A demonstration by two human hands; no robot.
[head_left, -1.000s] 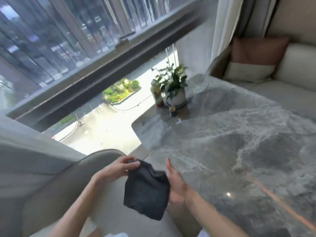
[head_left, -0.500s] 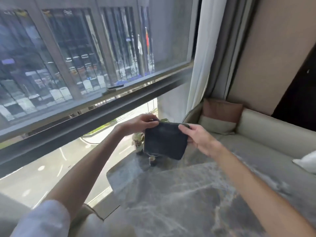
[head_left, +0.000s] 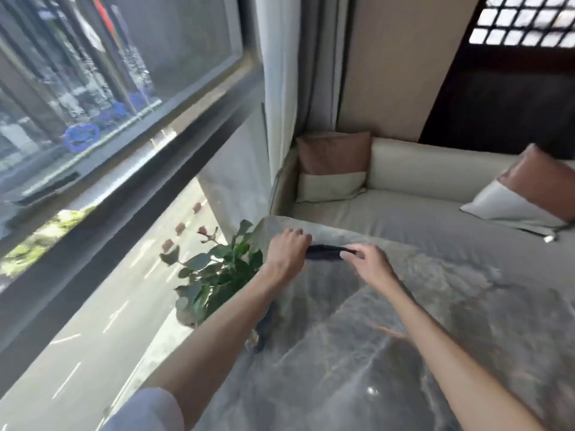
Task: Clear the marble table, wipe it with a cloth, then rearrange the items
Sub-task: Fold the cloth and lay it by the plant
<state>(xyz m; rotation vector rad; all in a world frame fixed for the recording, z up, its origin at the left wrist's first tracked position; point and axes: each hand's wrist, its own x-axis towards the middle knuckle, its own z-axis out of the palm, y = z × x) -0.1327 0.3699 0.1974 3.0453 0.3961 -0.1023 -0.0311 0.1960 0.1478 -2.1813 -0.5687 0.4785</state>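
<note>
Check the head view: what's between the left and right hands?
Head view: the dark cloth spans the gap, left hand gripping one end, right hand pinching the other, over the far end of the marble table.

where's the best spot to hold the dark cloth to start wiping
The dark cloth shows as a narrow band stretched low over the marble table between the left hand and right hand, each holding one end. Probably best: put the grip on its middle, coming from above with one hand, so it lies flat under the palm.
</note>
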